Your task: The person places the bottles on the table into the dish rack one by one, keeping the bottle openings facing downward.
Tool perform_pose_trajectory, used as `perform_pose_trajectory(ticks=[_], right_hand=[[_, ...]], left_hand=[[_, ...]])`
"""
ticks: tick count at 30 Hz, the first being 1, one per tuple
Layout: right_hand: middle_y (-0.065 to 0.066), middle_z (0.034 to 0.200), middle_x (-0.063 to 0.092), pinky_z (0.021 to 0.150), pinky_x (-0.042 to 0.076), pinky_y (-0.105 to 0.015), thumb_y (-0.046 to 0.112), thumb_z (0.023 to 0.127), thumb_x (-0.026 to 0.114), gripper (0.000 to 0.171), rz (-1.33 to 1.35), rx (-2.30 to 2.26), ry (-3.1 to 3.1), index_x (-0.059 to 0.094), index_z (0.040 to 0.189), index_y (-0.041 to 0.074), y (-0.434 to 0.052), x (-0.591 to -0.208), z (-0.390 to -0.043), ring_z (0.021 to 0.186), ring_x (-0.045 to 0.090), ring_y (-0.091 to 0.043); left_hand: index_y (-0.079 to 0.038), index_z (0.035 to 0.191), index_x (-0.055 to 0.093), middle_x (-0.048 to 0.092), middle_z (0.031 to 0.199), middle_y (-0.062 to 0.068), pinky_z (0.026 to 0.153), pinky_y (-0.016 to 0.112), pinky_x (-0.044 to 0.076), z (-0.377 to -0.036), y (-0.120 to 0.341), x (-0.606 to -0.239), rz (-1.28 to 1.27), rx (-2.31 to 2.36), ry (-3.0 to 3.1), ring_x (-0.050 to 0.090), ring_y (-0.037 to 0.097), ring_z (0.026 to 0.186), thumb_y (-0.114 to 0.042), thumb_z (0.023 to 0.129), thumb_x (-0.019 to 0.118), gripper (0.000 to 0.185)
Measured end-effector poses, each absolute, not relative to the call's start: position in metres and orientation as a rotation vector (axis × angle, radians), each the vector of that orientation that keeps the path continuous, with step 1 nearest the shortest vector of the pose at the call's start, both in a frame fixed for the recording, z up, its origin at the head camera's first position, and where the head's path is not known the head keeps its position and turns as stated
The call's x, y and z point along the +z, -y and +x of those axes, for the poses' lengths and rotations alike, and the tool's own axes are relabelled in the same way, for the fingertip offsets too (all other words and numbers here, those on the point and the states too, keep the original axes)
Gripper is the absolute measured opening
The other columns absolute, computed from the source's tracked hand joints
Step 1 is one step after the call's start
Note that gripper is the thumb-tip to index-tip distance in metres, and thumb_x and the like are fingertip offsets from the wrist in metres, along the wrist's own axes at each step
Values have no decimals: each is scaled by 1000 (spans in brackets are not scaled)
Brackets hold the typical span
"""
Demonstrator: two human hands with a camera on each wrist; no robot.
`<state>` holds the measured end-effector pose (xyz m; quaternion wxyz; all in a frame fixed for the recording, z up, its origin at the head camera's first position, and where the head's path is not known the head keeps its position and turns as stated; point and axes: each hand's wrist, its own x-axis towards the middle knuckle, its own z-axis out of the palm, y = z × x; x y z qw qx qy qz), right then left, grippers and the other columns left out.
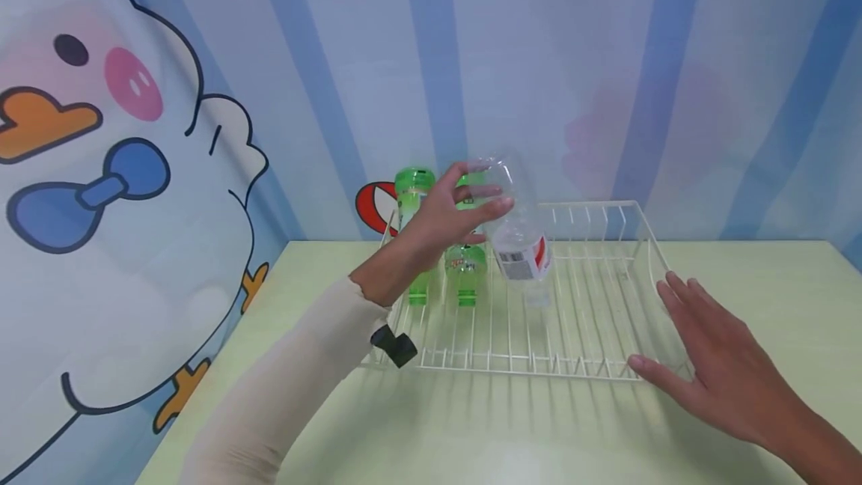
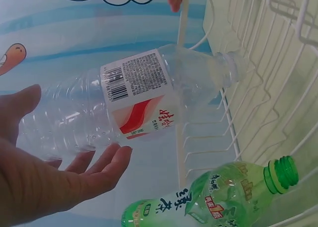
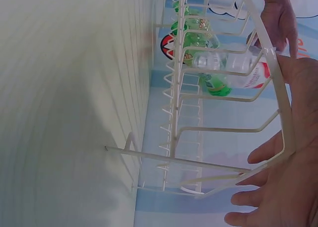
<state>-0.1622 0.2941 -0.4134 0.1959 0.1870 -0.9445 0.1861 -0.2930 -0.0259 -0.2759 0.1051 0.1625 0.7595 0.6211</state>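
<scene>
My left hand [image 1: 447,212] has thumb and fingers around the base end of a clear plastic bottle [image 1: 521,249], which is upside down and slightly tilted. Its white and red label and barcode show in the left wrist view, and its uncapped neck [image 2: 231,68] points down at the wires of a white wire rack [image 1: 592,275]. Left of it, two green bottles [image 1: 466,268] stand neck-down in the rack, partly hidden by the left hand and forearm. My right hand [image 1: 723,358], fingers straight and thumb spread, is at the rack's right end, close by the end wire [image 3: 285,113].
The rack stands on a pale green table [image 1: 761,305], against a blue striped backdrop [image 1: 539,58] with a cartoon duck [image 1: 135,245]. A black clip-like piece [image 1: 393,346] hangs at the left sleeve [image 1: 303,373].
</scene>
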Motion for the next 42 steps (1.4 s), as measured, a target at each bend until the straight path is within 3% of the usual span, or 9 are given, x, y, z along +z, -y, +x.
perform_pose_trajectory(ticks=[4,11,18,26,37,42], right_hand=[[-23,162,19,121,1,-51,48,90,69,97,488,504,2694,18,157,0,-298,-413,-162,152,5,-33],[-24,162,15,112,14,-66,48,92,66,99,456,528,2740,11,158,-2,-301,-411,-162,151,6,-38],[-20,163,17,111,18,-67,48,91,68,99,461,548,2722,11,159,5,-299,-412,-162,151,9,-37],[-20,162,22,98,27,-70,50,88,70,100,455,552,2729,13,160,12,-294,-416,-160,149,16,-40],[-18,162,22,96,30,-68,51,87,70,100,443,512,2713,14,160,14,-297,-414,-162,148,18,-39],[-18,161,24,96,30,-67,50,87,71,99,456,526,2687,15,160,15,-298,-413,-161,148,20,-39]], left_hand=[[-27,147,38,56,137,0,93,53,52,-305,20,-280,470,1784,-2239,58,26,121,-32,90,75,69],[-28,148,38,54,139,2,95,54,51,-315,14,-282,440,1728,-2277,57,28,123,-34,90,75,70],[-26,149,37,55,138,3,95,53,51,-326,13,-283,390,1694,-2348,58,27,122,-36,88,77,73],[-25,150,34,52,137,8,93,49,53,-333,11,-290,292,1588,-2397,56,30,122,-41,87,76,77],[-20,151,31,53,138,9,97,47,49,-338,-8,-292,206,1330,-2643,54,26,124,-59,87,69,84],[-14,153,28,52,139,11,99,46,48,-343,-19,-291,206,1244,-2730,54,28,125,-59,88,67,88]])
